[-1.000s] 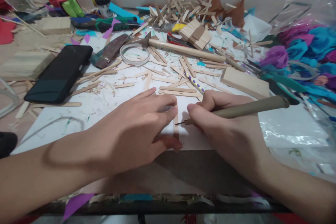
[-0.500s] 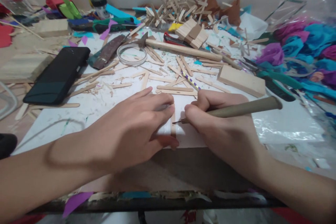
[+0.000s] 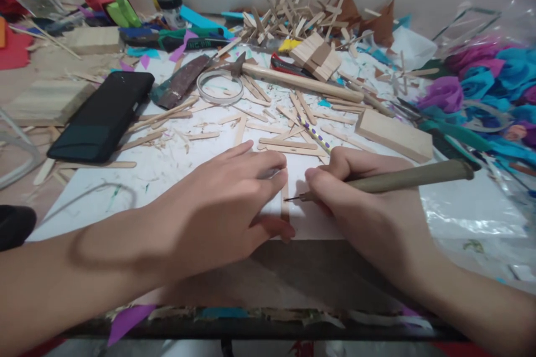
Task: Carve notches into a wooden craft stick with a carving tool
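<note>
- The left hand [image 3: 221,195] is loosely curled, thumb apart from the fingers; its grip has hold of a thin wooden stick [image 3: 285,213], fingertips at the far part and thumb at the near end.
- The right hand [image 3: 364,201] has its grip closed, pen-fashion, around a slender pointed tool [image 3: 412,177], whose long handle slants back over the hand.
- The stick lies flat on white paper [image 3: 312,226] near the front of the table [image 3: 310,273], pointing away from the person, between the two hands; the tool's dark tip meets it, or comes very close, at its exposed middle.
- The stick looks light, dry and fairly stiff, yet narrow enough to split under a hard point. On smooth paper it probably skids or swivels easily.
- It is best taken by both ends and pressed flat, leaving the middle bare and the fingers out of the tip's line.
- The tool looks rigid and light; a hold low on the handle, near the shaft, should steer it best.
- Similar loose sticks [image 3: 288,143] lie just beyond the hands, and a wooden block [image 3: 393,134] sits near the right one.
</note>
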`<action>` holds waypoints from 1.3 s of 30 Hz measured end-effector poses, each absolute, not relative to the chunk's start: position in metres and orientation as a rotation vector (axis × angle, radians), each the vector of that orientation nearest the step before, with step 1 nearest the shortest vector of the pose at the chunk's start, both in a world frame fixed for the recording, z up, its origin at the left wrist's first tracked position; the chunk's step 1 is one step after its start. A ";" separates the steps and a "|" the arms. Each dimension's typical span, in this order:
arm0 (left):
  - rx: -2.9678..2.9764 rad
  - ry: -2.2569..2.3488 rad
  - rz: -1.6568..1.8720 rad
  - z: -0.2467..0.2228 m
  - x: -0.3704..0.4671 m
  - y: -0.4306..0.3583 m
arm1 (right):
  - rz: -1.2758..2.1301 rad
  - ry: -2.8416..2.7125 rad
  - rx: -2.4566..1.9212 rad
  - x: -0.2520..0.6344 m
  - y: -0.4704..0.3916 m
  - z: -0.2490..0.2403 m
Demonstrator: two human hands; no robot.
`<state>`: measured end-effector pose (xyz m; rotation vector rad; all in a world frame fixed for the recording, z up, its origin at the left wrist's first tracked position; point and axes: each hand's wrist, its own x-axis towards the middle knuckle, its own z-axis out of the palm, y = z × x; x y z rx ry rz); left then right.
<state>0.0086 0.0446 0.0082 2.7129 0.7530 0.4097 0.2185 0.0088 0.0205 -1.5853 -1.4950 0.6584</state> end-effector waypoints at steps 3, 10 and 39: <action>2.705 0.739 0.408 0.008 0.008 0.045 | 0.654 -1.496 -1.590 0.217 0.009 0.020; 2.697 0.737 0.402 0.006 0.008 0.045 | 0.664 -1.509 -1.581 0.219 0.011 0.020; 2.667 0.780 0.352 0.009 0.008 0.043 | 0.738 -1.426 -1.639 0.221 0.008 0.018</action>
